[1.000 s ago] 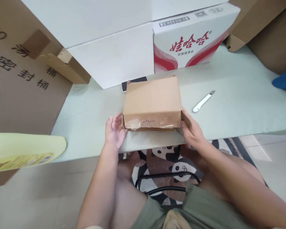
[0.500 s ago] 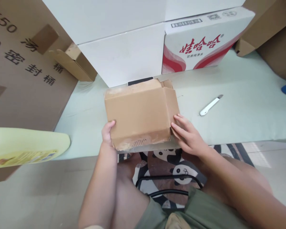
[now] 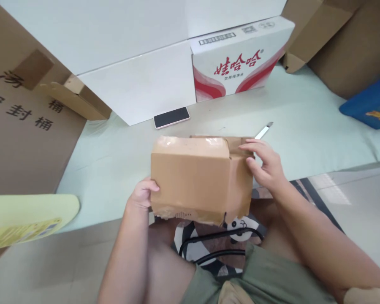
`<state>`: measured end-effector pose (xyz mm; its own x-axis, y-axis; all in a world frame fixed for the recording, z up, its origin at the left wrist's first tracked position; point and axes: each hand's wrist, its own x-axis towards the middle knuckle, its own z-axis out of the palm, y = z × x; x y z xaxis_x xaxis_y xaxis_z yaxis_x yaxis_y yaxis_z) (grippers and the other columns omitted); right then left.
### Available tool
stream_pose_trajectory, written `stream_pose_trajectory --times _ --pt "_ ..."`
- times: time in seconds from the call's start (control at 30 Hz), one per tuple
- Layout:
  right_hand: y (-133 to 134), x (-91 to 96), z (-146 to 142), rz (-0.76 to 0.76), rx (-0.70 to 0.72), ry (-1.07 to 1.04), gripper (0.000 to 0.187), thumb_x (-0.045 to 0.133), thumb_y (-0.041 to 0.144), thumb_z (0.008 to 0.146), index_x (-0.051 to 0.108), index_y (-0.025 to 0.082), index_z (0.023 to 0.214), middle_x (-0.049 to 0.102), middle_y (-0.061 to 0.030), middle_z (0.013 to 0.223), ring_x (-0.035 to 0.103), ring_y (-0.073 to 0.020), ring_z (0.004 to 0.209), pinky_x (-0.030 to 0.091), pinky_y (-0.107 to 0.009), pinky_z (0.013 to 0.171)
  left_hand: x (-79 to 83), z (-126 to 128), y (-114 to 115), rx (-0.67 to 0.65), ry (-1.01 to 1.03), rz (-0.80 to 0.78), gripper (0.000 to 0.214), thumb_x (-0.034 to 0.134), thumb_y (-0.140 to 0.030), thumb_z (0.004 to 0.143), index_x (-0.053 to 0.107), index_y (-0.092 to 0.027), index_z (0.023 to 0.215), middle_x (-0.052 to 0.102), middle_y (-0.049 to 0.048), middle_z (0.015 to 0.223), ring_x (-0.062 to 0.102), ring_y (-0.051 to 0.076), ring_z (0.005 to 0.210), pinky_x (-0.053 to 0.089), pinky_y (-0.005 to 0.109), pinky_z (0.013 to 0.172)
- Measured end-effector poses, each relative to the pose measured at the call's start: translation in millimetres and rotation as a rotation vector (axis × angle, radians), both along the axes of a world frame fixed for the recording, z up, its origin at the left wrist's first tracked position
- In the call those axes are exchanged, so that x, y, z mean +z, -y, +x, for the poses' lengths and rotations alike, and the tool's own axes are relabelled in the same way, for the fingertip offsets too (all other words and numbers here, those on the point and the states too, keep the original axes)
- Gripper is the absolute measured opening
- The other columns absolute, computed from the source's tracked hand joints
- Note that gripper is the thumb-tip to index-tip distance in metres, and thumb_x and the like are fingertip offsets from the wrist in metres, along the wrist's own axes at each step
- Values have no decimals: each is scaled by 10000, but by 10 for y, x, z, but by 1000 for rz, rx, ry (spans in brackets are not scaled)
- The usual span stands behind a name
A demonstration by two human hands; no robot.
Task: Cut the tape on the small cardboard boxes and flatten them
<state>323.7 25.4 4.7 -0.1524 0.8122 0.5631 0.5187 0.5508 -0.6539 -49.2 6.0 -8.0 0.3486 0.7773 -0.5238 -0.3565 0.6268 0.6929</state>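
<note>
A small brown cardboard box (image 3: 190, 177) is held up over the near edge of the table, its right end partly opened into flaps. My left hand (image 3: 143, 192) grips the box's left end, thumb on the front face and the other fingers hidden behind. At the right end, my right hand (image 3: 264, 162) has its fingers on the upper flap and its thumb against the side panel. Torn tape and ragged cardboard show along the box's edges. Just beyond my right hand lies a white utility knife (image 3: 264, 130), partly covered by the fingers.
A phone (image 3: 172, 118) lies flat beyond the box. White cartons (image 3: 139, 80) and a red-printed water carton (image 3: 237, 67) line the back of the table. Left are a large brown carton (image 3: 15, 139) and a yellow-green bottle (image 3: 31, 215); a blue item (image 3: 372, 103) sits right.
The box has come lower and nearer to me, tipped so its top edge and right-end opening show. My right hand has moved up to the upper flap. The phone is now uncovered.
</note>
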Motion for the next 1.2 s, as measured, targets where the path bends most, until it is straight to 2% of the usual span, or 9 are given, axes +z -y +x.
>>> stream_pose_trajectory --times 0.17,0.27,0.37,0.53,0.63,0.73,0.83,1.0,1.2 --pt "56 12 84 -435 354 169 411 352 415 963 671 221 792 705 -71 812 650 -256 859 501 -419 849 42 198 4 -147 -32 -184 492 638 -121 516 728 -84 998 769 129 819 735 326 721 600 429 655" --pt "97 -6 130 -657 317 169 428 329 455 960 680 220 892 725 -78 938 652 -274 932 511 -411 822 97 296 5 -143 -120 -205 480 726 -230 640 702 -93 1099 770 156 912 739 337 808 594 450 729" --pt "108 8 107 -595 268 222 434 330 464 943 664 204 1040 698 -106 1070 643 -277 962 504 -406 824 130 367 3 -175 -172 -168 548 807 -303 638 683 -113 1137 766 164 958 737 345 867 588 446 775" --pt "53 7 -12 -255 -411 359 364 467 426 884 639 184 1094 636 -110 911 602 -272 812 471 -398 711 112 435 -9 -145 -213 -135 576 854 -268 562 680 -129 1094 769 150 940 734 356 892 589 445 793" --pt "-17 -40 16 -127 -544 286 386 549 412 837 611 177 1137 629 -134 1013 589 -312 977 466 -472 849 128 407 -25 4 -220 -86 476 837 -245 545 695 -131 985 771 130 885 740 339 822 599 446 765" --pt "-77 -83 114 -257 -494 -59 551 618 431 774 526 192 1261 605 -140 1170 603 -282 991 497 -467 849 179 324 -51 206 -203 -37 359 804 -253 577 699 -143 902 769 91 819 738 282 744 610 397 722" --pt "-83 -91 178 -673 -234 -438 490 629 507 772 579 219 1166 673 -73 973 638 -204 750 535 -372 675 221 257 -71 342 -185 9 327 782 -234 600 695 -163 908 770 60 826 735 246 745 613 364 729" --pt "35 -5 145 -1072 151 -647 510 800 574 613 674 217 954 748 -77 919 709 -269 859 577 -397 745 226 277 -91 258 -216 44 444 827 -258 558 670 -147 958 759 89 821 729 287 727 612 400 692" --pt "357 199 451 -1122 15 -611 509 822 535 619 653 217 979 764 -86 967 724 -310 926 603 -458 813 223 289 -197 280 -154 162 327 742 -294 710 627 -180 994 735 42 834 689 153 634 552 234 574"
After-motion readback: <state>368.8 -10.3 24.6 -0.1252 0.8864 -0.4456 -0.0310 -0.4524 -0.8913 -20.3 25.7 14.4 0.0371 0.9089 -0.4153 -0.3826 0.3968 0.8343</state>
